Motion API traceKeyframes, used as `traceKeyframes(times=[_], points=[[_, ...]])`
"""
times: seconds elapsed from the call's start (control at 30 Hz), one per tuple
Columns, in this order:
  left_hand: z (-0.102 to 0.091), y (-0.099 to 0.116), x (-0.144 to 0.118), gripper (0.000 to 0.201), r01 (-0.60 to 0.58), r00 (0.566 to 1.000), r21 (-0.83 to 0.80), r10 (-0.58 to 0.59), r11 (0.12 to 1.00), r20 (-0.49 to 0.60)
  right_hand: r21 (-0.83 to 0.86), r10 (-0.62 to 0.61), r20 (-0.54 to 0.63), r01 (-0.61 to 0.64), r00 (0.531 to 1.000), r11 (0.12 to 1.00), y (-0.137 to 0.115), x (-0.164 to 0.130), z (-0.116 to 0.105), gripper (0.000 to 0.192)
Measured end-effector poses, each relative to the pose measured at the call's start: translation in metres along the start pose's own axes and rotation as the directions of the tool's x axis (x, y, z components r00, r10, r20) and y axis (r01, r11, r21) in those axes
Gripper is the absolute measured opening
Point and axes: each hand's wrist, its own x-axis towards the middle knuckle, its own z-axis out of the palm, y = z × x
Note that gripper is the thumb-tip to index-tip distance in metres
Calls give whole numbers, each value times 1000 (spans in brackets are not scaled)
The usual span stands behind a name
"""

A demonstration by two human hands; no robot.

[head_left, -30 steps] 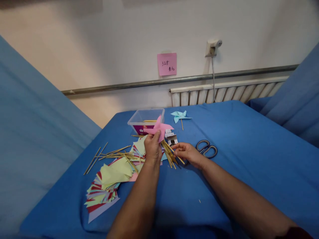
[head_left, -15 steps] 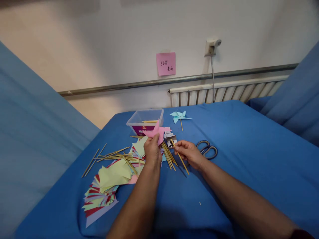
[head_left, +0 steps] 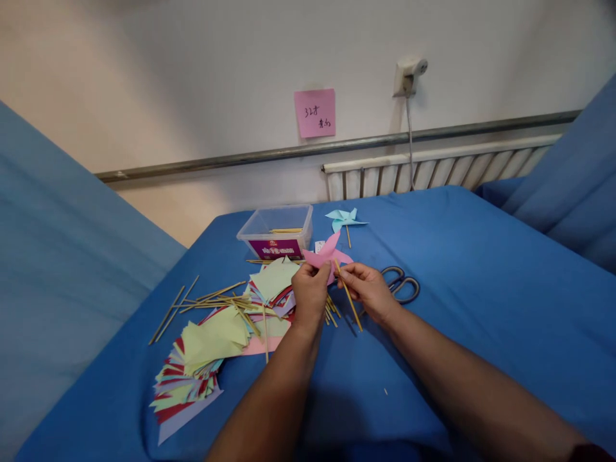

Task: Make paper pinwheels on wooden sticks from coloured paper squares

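Between the thumb and fingers of my left hand (head_left: 310, 292) is a pink paper pinwheel (head_left: 325, 251), its pointed blades upright. My right hand (head_left: 369, 289) pinches a thin wooden stick (head_left: 350, 300) near its upper end, the rest slanting down to the right. The stick's top meets the pinwheel's right side; whether the two are joined I cannot tell. Beneath my hands lie several loose sticks (head_left: 332, 310), partly covered. Just right of my right hand are dark-handled scissors (head_left: 403, 286), their blades hidden behind it.
A clear plastic box (head_left: 276, 247) with sticks inside stands at the back. Behind my hands lies a finished light-blue pinwheel (head_left: 345, 219). Fanned coloured paper sheets (head_left: 216, 340) and scattered sticks (head_left: 216, 300) cover the left side of the blue cloth (head_left: 433, 385).
My left hand has brought the pink pinwheel right, up to the stick in my right hand. Both hands are now close together, and the small box behind is mostly covered.
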Motion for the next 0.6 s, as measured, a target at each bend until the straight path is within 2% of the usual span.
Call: traceKeyframes(times=[0.6], points=[[5,2,-6,20,-15,998,5,15,1000,57,5,2,-63,-2,998,1000,-3,1,4,37]])
